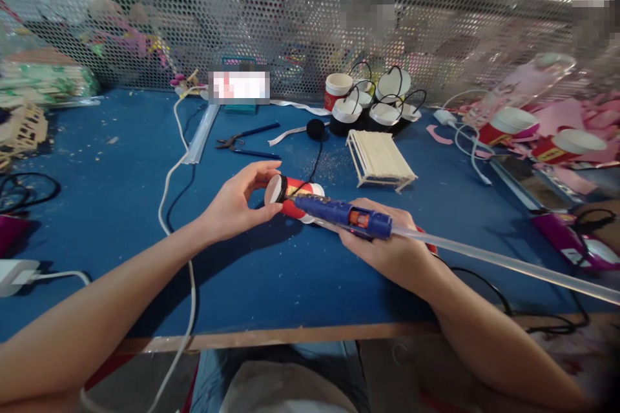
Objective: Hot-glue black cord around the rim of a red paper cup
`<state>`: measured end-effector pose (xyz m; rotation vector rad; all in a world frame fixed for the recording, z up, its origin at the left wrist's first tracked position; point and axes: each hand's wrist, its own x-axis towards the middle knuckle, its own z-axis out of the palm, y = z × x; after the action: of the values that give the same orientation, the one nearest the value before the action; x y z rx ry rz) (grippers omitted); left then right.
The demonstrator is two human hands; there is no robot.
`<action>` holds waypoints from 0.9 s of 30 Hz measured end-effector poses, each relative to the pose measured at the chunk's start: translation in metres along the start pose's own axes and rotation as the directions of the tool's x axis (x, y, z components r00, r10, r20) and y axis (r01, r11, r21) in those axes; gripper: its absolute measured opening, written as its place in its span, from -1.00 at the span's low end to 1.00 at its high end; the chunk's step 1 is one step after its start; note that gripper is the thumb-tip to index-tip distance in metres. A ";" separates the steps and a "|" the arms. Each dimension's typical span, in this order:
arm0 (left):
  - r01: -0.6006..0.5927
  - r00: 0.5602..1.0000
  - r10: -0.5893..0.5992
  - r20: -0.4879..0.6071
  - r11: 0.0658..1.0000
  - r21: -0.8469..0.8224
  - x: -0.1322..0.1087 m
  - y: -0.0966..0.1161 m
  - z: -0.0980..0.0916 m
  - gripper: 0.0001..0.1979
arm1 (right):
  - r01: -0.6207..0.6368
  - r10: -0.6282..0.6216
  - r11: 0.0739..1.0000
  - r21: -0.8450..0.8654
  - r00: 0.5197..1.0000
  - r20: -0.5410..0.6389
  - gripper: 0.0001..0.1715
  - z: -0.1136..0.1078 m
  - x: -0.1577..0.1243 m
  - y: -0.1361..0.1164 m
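Note:
A red paper cup (296, 207) lies on its side in front of me, with black cord wound around the end by its base. My left hand (242, 200) grips that end between thumb and fingers. In my right hand (387, 248) is a blue hot glue gun (334, 210), its nozzle at the cup beside the wound cord. A long clear glue stick (484, 258) sticks out of the gun's back. From the cup, the black cord runs up to a small black ball of cord (316, 130).
Blue-handled pliers (254, 131), glue sticks (202, 135) and a small stick-built table (380, 151) lie beyond my hands. Black-wrapped cups with cord handles (385, 116) stand at the back. A white cable (167, 187) crosses the left; red cups (508, 124) and a phone (526, 184) are right.

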<state>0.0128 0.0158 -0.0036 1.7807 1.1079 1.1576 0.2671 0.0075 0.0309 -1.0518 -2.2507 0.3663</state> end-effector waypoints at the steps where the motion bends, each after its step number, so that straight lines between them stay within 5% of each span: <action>1: 0.003 1.000 -0.003 -0.002 1.000 0.002 0.000 0.001 0.000 -0.38 | 0.002 -0.002 1.000 -0.005 1.000 0.012 -0.92 0.000 0.000 0.000; 27: -0.098 0.988 0.101 0.116 0.995 -0.027 0.000 0.000 -0.008 -0.34 | -0.103 0.099 0.993 0.052 0.992 0.073 -0.92 -0.009 0.004 -0.003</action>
<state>0.0057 0.0167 -0.0008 1.8802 0.9445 1.1034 0.2691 0.0086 0.0407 -1.1428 -2.2409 0.5129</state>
